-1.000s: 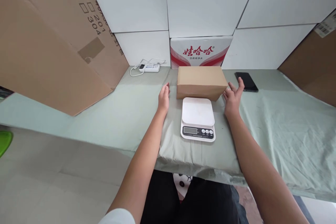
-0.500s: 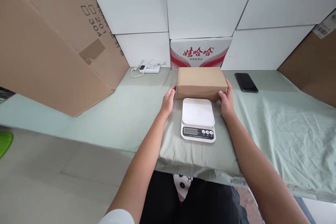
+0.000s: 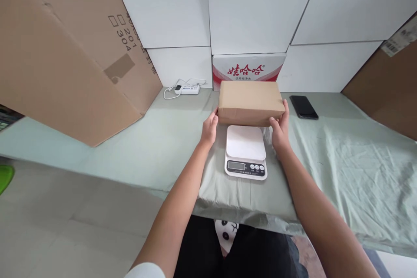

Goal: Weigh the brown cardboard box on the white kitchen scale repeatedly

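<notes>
A closed brown cardboard box (image 3: 250,103) is held between my two hands, just behind a white digital kitchen scale (image 3: 246,152). My left hand (image 3: 209,128) grips the box at its left end, thumb toward me. At the right end, my right hand (image 3: 280,128) has its thumb on the front face and its fingers around the side. Nothing lies on the scale's platform, and its display looks blank. The box's underside is hidden, so how far it is off the cloth is hard to judge.
A black phone (image 3: 304,107) lies to the right of the box. A white power strip with a cable (image 3: 187,89) is at the back left. White boxes (image 3: 249,15) form a wall behind, with large cardboard sheets (image 3: 81,74) on the left. Green cloth (image 3: 176,147) covers the table.
The box has risen slightly and come a little toward me, with both hands moving along on its ends. The view has tilted slightly upward.
</notes>
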The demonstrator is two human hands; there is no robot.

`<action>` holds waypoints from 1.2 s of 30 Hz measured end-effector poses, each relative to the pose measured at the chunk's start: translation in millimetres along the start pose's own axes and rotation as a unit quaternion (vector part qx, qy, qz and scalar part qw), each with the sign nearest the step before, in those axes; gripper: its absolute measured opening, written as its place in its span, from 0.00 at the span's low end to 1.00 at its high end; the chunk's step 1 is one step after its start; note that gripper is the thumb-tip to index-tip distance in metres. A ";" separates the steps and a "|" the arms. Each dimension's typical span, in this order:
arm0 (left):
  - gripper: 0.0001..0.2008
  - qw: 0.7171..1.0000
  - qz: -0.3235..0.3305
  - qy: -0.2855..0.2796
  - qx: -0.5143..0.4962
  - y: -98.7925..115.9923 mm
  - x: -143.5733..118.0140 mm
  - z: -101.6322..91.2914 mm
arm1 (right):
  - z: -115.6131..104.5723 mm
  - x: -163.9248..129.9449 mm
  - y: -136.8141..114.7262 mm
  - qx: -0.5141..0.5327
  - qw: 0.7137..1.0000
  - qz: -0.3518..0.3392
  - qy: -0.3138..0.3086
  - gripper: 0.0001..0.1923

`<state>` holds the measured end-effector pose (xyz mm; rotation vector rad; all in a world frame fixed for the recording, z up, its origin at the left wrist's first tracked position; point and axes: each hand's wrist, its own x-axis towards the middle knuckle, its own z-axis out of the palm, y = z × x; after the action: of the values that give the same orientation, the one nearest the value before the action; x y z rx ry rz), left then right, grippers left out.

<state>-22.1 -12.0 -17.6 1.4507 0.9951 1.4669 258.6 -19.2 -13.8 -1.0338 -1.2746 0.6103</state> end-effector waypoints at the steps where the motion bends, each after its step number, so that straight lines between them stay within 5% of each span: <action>1: 0.39 1.000 0.020 0.000 -0.004 2.9 -4.5 -0.7 | 0.2 -4.0 -7.2 0.003 1.000 -0.014 0.006 0.55; 6: 0.42 0.999 0.042 -0.004 -0.012 19.7 -40.0 -2.1 | -7.9 -40.7 -33.6 -0.021 0.999 -0.035 0.028 0.53; 15: 0.43 1.000 0.011 -0.021 -0.019 27.3 -94.8 -2.9 | -26.5 -103.8 -43.9 -0.060 0.995 -0.011 0.079 0.42; 36: 0.43 0.999 0.008 -0.036 -0.011 34.0 -106.8 -4.9 | -31.6 -106.8 -40.5 -0.066 0.995 -0.007 0.081 0.43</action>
<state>-28.6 -123.9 -22.8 1.4895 0.9216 1.4223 257.5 -136.9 -27.6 -1.1592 -1.1899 0.4274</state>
